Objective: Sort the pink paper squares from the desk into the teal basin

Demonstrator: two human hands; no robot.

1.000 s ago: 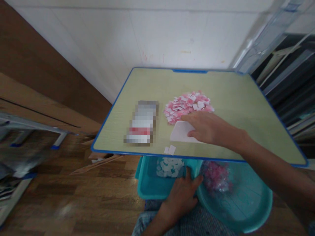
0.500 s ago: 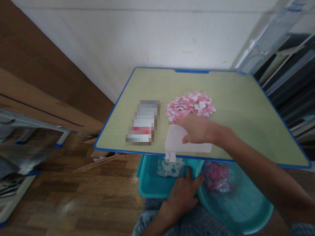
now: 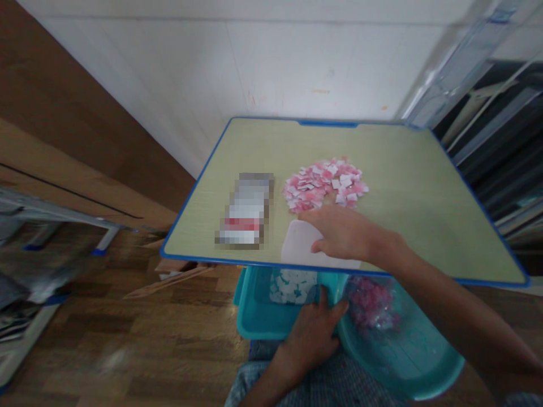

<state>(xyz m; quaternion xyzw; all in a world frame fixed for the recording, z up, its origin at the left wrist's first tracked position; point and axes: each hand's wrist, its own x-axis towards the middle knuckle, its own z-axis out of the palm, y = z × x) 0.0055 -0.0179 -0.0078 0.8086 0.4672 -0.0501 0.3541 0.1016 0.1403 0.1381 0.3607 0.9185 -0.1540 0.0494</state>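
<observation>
My right hand [image 3: 345, 232] lies over a pale, flat card [image 3: 294, 243] at the board's near edge, thumb on its face and fingers along its far side. Just beyond those fingers is a loose heap of small pink and white squares [image 3: 311, 183], like cut paper. Below the edge, my left hand [image 3: 314, 330] grips the rim between a teal rectangular tray [image 3: 267, 329] and a round teal basin [image 3: 441, 373], index finger and thumb apart. Small white pieces [image 3: 292, 285] are in the tray. A clear bag of pink pieces [image 3: 373, 305] rests in the basin.
The yellowish folding table [image 3: 416, 186] has a blue rim and stands against a white wall [image 3: 169, 68]. A blurred-out phone-like object [image 3: 246, 209] lies on its left part. Wooden panels [image 3: 76, 147] are at the left, a clear plastic piece [image 3: 458, 73] at the back right.
The card and my right hand have slid slightly toward the near edge. Two white squares that overhung that edge are gone from it. My left hand stays at the rim.
</observation>
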